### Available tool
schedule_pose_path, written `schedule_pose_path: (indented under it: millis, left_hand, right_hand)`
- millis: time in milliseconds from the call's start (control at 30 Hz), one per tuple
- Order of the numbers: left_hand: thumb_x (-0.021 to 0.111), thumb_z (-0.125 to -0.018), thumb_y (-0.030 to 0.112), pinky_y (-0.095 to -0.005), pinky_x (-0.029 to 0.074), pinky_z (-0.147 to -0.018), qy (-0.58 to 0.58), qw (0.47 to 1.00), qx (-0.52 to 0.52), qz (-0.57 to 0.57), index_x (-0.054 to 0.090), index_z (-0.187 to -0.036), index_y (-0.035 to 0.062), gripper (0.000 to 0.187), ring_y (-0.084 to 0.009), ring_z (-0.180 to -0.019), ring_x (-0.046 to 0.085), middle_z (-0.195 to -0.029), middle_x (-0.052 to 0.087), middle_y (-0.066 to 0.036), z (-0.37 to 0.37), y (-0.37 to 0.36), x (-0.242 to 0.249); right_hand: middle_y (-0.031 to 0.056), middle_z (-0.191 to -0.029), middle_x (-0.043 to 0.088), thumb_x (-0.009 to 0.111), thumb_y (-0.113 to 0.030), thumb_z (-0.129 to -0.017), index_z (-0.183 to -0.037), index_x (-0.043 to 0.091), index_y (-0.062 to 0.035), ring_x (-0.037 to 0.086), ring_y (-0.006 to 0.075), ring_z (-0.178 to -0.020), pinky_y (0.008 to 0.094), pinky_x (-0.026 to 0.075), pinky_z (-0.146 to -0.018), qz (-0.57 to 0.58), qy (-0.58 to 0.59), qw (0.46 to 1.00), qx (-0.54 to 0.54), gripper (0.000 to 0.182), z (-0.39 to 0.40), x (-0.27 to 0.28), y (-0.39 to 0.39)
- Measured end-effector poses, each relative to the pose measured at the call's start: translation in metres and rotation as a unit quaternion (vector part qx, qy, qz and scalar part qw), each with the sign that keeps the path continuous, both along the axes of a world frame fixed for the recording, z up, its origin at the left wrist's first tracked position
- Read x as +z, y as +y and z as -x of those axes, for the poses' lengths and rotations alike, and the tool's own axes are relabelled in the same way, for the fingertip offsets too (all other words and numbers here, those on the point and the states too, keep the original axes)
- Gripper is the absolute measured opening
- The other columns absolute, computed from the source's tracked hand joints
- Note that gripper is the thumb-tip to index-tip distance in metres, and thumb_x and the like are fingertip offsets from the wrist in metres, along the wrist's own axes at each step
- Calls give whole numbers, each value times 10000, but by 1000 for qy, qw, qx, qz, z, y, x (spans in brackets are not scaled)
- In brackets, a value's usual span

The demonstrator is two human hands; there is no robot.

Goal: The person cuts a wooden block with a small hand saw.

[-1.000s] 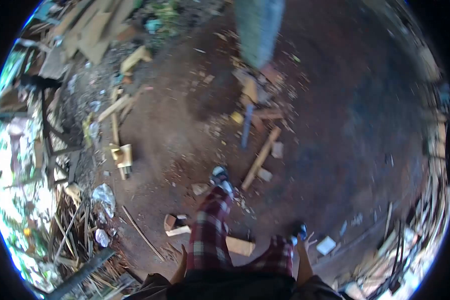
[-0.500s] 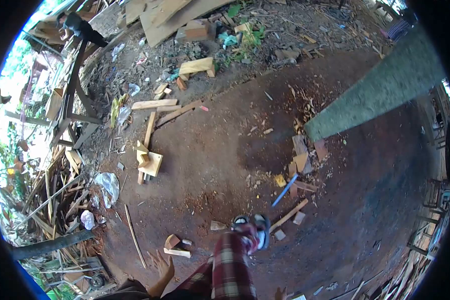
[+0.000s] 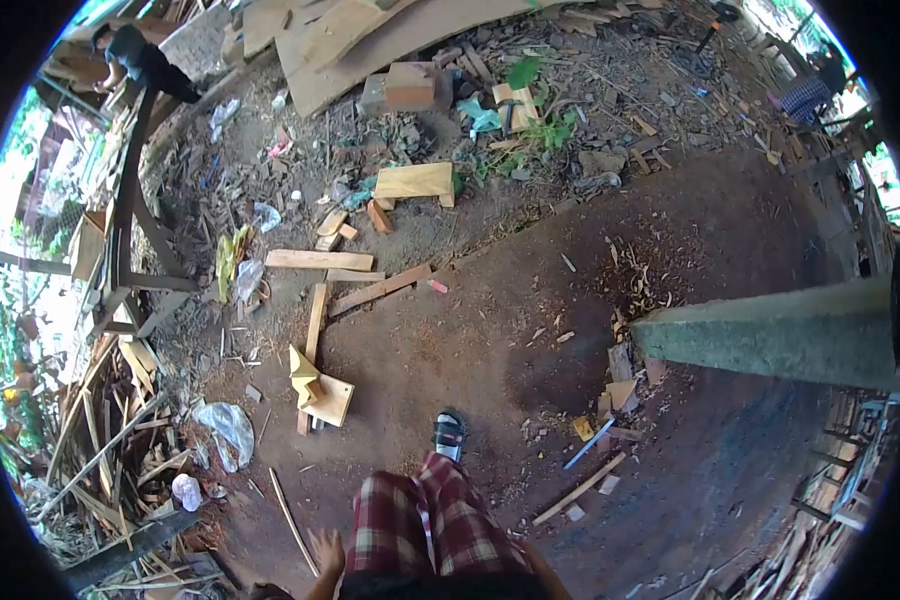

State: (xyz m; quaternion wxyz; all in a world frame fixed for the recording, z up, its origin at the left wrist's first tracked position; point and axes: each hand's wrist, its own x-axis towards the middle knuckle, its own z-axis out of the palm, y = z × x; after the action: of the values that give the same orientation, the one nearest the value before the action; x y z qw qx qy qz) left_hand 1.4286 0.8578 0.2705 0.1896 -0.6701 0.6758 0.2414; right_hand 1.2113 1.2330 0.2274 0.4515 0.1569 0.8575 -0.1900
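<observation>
My left hand (image 3: 326, 550) hangs at the lower edge beside my left knee, fingers spread and nothing in it. A long thin wood strip (image 3: 292, 522) lies on the ground just left of it. On the other side, only a small part of my right hand (image 3: 533, 556) shows against the plaid trousers (image 3: 470, 520), its fingers mostly hidden. One sandalled foot (image 3: 450, 432) is on the dirt floor in front. Ahead and to the left, a pale yellow wooden piece with a notched block (image 3: 328, 398) rests on a plank.
A sloping concrete pillar (image 3: 770, 330) stands at the right. Near its base lie wood offcuts, a blue strip (image 3: 588, 444) and a long stick (image 3: 578, 490). A low wooden stool-like piece (image 3: 414, 182) sits farther off. Scrap wood (image 3: 100, 420) piles up at left. People (image 3: 140, 65) are in the background.
My view has swung and moved forward; the floor things sit lower in it. The wood blocks near my left hand have gone out of sight. My left hand is lower, still open.
</observation>
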Motion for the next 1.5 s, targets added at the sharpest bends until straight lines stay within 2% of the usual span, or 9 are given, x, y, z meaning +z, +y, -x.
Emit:
schedule_pose_path:
  millis: [233, 567, 833, 933, 1000, 1133, 1267, 1400, 1500]
  left_hand:
    - [514, -869, 383, -542, 134, -1069, 4, 997, -40, -66, 277, -1411, 142, 638, -367, -1377, 114, -1508, 54, -180, 79, -72, 42]
    - [528, -853, 421, -564, 158, -1062, 29, 977, -127, -170, 299, -1404, 196, 637, -387, -1369, 129, -1504, 81, -175, 250, -274, 39]
    - [539, -841, 452, -581, 178, -1057, 148, 885, -268, -350, 317, -1399, 239, 637, -403, -1362, 142, -1500, 103, -170, 411, -391, 39]
    - [543, -836, 464, -588, 185, -1054, 208, 831, -303, -418, 324, -1397, 255, 637, -409, -1360, 146, -1499, 111, -169, 476, -431, 38]
    - [546, -833, 472, -592, 190, -1053, 247, 807, -310, -438, 328, -1395, 266, 637, -413, -1358, 150, -1498, 116, -168, 519, -451, 41]
    - [565, -801, 517, -625, 189, -1036, 168, 864, -365, -303, 351, -1380, 310, 651, -448, -1348, 132, -1501, 109, -155, 633, -472, 77]
    - [612, -710, 614, -715, 158, -977, -29, 883, -439, -160, 396, -1346, 367, 716, -543, -1317, 40, -1513, 47, -122, 767, -501, 162]
    - [627, -672, 635, -780, 128, -912, -24, 881, -465, -90, 405, -1338, 376, 749, -544, -1319, -21, -1516, 39, -112, 830, -530, 193]
    - [664, -664, 594, -653, 171, -1016, 23, 902, -422, -95, 347, -1386, 272, 852, -476, -1348, 39, -1507, 81, -138, 864, -569, 179]
  right_hand:
    - [321, -1427, 142, 606, -310, -841, -1444, 190, -146, 254, 461, -1294, 442, 293, -1046, 58, 20, 998, 31, 750, 101, 41, -129]
    - [315, -1420, 181, 613, -325, -838, -1439, 211, -142, 267, 464, -1286, 442, 294, -1044, 114, 24, 993, 19, 746, 266, 70, -313]
    - [311, -1415, 212, 619, -337, -836, -1435, 228, -138, 277, 466, -1280, 442, 296, -1043, 324, 28, 940, -107, 743, 385, 99, -406]
    - [319, -1405, 229, 642, -374, -817, -1428, 253, -133, 287, 491, -1264, 439, 300, -1040, 288, 89, 949, 93, 763, 462, 104, -469]
    - [326, -1401, 229, 632, -412, -818, -1405, 315, -163, 268, 490, -1276, 444, 279, -1051, 322, 27, 942, 95, 712, 523, 90, -509]
    - [346, -1392, 223, 585, -425, -851, -1366, 401, -220, 236, 484, -1297, 470, 262, -1056, 266, 50, 929, 252, 585, 624, 75, -556]
    - [362, -1385, 214, 574, -473, -843, -1387, 354, -273, 205, 502, -1301, 487, 250, -1058, 354, -14, 923, 151, 620, 671, 56, -559]
    - [73, -1406, 391, 554, -329, -892, -1367, 383, -187, 216, 417, -1329, 440, 175, -1102, 303, -35, 933, 193, 524, 712, 55, -602]
    - [302, -1406, 234, 567, -466, -850, -1367, 382, -287, 198, 460, -1320, 473, 227, -1078, 350, -31, 912, 212, 577, 733, 13, -621]
